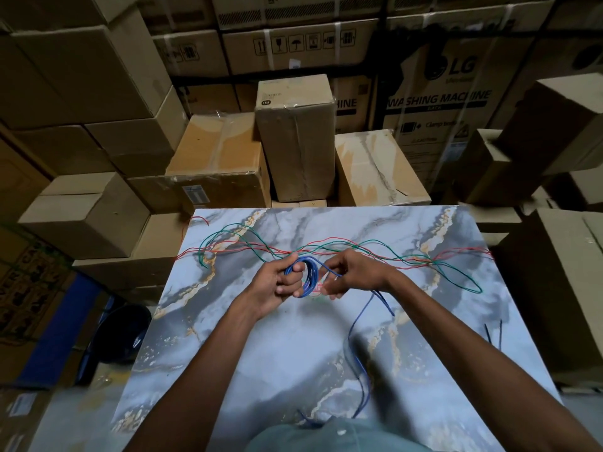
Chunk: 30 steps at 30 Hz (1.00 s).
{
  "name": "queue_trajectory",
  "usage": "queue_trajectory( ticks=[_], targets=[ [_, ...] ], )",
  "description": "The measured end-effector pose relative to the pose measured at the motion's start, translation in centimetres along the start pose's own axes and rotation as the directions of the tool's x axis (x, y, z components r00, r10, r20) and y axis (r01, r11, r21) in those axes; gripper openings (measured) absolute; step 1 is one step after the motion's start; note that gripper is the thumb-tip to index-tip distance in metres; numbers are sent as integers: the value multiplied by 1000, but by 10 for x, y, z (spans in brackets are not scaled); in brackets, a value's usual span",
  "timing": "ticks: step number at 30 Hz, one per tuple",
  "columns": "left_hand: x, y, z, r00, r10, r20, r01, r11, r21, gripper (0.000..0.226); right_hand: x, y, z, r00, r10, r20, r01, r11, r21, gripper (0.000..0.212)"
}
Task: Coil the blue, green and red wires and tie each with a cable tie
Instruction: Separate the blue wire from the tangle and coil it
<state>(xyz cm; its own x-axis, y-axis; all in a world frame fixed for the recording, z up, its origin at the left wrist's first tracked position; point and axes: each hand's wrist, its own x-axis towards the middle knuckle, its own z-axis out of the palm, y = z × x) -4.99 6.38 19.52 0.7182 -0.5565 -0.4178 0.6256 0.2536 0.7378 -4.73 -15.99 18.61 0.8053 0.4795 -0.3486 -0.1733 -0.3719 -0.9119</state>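
Observation:
Over the middle of the marble-patterned table (261, 347), my left hand (279, 280) grips a small coil of blue wire (310, 277) looped around its fingers. My right hand (354, 272) pinches the same blue wire just right of the coil. The loose blue tail (357, 363) trails under my right wrist and down toward my body. The green wire (456, 278) and the red wire (339, 239) lie uncoiled and tangled across the far part of the table, behind both hands. Something small and reddish shows below the coil; I cannot identify it.
Two thin dark strips (494, 334), possibly cable ties, lie near the table's right edge. Stacked cardboard boxes (295, 135) crowd the space behind and on both sides of the table. A dark round object (124, 331) sits on the floor to the left.

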Motion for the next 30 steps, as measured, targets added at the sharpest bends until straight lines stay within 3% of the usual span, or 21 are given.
queue_trajectory(
  ticks=[2,5,9,11,14,17,22,24,26,28,30],
  targets=[
    [2,3,1,1000,10,1,-10,1000,-16,31,0,-3,-4,999,44,8,-43,997,-61,8],
    [6,5,-4,998,41,-37,-45,992,-115,31,-2,-7,-9,999,26,-20,-29,991,-130,15],
    [13,9,-12,992,92,-80,-110,959,-263,32,-10,-11,-13,999,-21,28,20,1000,15,18],
    [14,13,-15,990,110,-92,-133,944,-303,31,-12,-12,-14,999,-37,9,37,997,68,32],
    [12,20,-18,987,126,-98,-151,935,-320,28,-13,-6,-19,993,-16,-117,44,971,233,70],
    [8,22,-20,986,136,-100,-160,939,-304,29,-11,4,-24,992,57,-109,-2,894,449,83],
    [3,30,-28,953,217,-210,-288,865,-411,30,-13,29,-24,996,73,53,-87,623,777,86],
    [1,33,-39,926,237,-295,-351,828,-437,32,-16,36,-21,998,66,2,-43,618,785,75],
    [0,33,-49,897,235,-373,-372,859,-352,37,-18,39,-16,994,65,-84,13,713,701,53],
    [-1,30,-50,875,255,-411,-343,926,-156,40,-16,34,-11,985,75,-158,40,782,622,33],
    [-1,25,-46,870,292,-397,-284,956,78,42,-12,29,-11,973,70,-218,89,762,641,22]
  ],
)
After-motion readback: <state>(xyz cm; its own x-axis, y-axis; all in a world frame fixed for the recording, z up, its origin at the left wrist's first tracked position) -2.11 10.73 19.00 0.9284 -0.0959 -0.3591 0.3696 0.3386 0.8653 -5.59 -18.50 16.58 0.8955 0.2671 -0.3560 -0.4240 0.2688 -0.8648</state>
